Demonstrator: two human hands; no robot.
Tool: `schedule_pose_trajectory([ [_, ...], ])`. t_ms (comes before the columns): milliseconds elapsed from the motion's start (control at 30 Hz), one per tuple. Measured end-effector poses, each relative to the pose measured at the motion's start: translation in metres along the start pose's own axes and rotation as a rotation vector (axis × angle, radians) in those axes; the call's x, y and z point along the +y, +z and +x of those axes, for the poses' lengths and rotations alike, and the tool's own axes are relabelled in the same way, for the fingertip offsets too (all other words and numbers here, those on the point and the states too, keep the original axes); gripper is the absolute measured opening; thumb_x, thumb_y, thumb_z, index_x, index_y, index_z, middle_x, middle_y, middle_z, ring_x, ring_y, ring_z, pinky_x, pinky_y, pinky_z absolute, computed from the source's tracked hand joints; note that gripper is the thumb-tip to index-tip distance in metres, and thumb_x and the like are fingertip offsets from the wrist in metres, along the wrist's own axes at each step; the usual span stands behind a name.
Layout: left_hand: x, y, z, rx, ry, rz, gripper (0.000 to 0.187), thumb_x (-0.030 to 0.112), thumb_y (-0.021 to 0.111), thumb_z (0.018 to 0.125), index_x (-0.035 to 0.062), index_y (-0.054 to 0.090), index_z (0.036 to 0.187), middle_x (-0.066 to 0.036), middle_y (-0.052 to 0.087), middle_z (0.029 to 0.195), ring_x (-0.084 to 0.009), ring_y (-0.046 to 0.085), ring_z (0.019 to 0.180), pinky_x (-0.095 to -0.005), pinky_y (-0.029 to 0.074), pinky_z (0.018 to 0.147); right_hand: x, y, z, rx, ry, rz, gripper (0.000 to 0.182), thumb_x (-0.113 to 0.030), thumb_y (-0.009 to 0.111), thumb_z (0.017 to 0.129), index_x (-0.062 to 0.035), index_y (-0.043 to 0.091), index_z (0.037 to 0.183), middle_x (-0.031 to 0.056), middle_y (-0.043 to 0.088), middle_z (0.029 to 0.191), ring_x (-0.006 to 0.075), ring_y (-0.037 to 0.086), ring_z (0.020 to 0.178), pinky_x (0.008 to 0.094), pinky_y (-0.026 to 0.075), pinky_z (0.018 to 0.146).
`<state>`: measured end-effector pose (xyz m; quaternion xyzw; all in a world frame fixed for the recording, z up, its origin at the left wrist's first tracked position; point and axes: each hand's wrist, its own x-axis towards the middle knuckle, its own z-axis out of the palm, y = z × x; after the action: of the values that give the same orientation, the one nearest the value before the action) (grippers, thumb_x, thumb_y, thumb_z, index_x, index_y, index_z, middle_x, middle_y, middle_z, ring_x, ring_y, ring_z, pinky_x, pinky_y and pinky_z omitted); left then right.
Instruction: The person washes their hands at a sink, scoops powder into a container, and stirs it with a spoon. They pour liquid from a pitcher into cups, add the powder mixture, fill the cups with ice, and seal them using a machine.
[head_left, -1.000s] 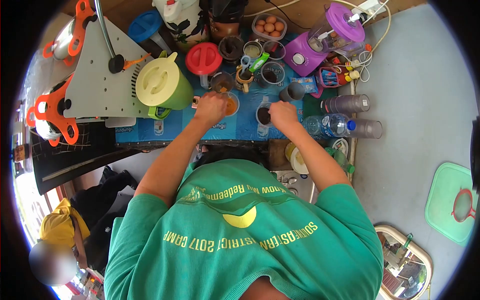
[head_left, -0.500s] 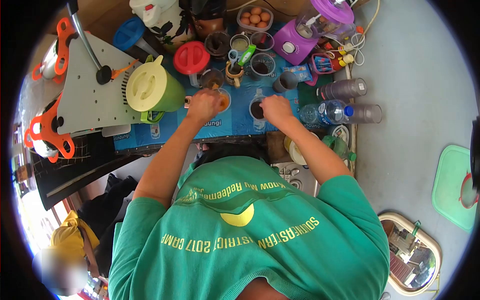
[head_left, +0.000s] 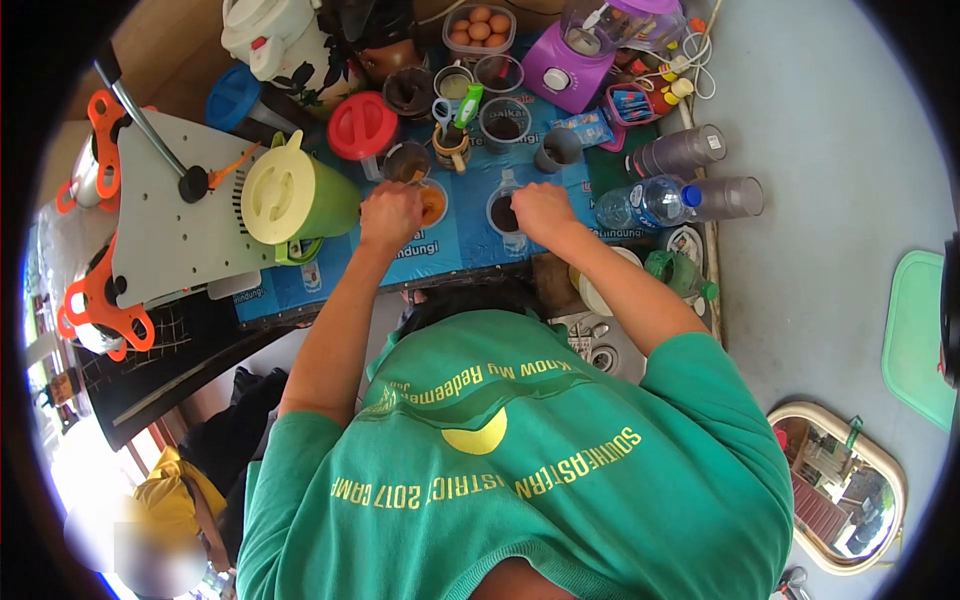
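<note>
My left hand (head_left: 391, 213) is closed at the left side of a clear plastic cup (head_left: 433, 204) with orange contents. Its curled fingers hide whatever they grip. Closed too, my right hand (head_left: 546, 212) is against the right rim of a second clear cup (head_left: 502, 213) that holds something dark; I cannot make out what is between those fingers. Both cups stand upright on the blue table cover (head_left: 460, 240). Just behind the orange one is another cup with brown contents (head_left: 407, 163). A green pitcher with a yellow lid (head_left: 300, 190) stands left of my left hand.
Behind are a red-lidded pitcher (head_left: 362, 126), a mug (head_left: 451, 148) holding scissors, a cup of dark contents (head_left: 505, 125), a grey cup (head_left: 558, 150), a box of eggs (head_left: 479, 30) and a purple blender (head_left: 566, 70). A water bottle (head_left: 645, 205) lies at the right.
The camera view has shifted a little. My left hand has moved left off the orange cup's middle, showing more of its contents. My right hand stays at the dark cup.
</note>
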<state>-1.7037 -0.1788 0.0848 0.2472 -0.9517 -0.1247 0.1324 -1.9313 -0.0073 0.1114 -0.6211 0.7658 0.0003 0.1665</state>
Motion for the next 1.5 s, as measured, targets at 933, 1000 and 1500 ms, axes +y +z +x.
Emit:
schedule_pose_trajectory([
  [933,0.002,0.001,-0.001,0.1,0.027,-0.043,0.019,0.019,0.066,0.085,0.0034,0.068,0.074,-0.013,0.068,0.078,-0.0319,0.066,0.079,-0.0461,0.055,0.071,-0.001,-0.003,-0.002,-0.015,0.0,0.023,0.018,-0.01,0.059,0.082,-0.0021,0.075,0.084,0.0216,0.073,0.093,0.0382,0.072,0.089,0.0498,0.057,0.074],
  [1000,0.004,-0.001,-0.001,0.04,-0.01,-0.013,0.019,0.018,0.067,0.085,0.0036,0.068,0.074,-0.013,0.068,0.078,-0.0319,0.066,0.079,-0.0459,0.055,0.072,0.0,-0.005,-0.001,0.018,0.026,0.031,0.017,-0.009,0.06,0.081,-0.0021,0.075,0.084,0.0216,0.073,0.093,0.0382,0.072,0.089,0.0499,0.058,0.074],
  [1500,0.002,-0.003,-0.002,0.077,0.05,-0.036,0.017,0.016,0.069,0.084,0.0043,0.066,0.072,-0.011,0.066,0.076,-0.0313,0.065,0.078,-0.0461,0.055,0.066,0.0,0.004,-0.003,0.061,-0.01,-0.036,0.016,-0.009,0.059,0.08,-0.0025,0.074,0.08,0.021,0.073,0.087,0.0384,0.073,0.082,0.0507,0.057,0.069],
])
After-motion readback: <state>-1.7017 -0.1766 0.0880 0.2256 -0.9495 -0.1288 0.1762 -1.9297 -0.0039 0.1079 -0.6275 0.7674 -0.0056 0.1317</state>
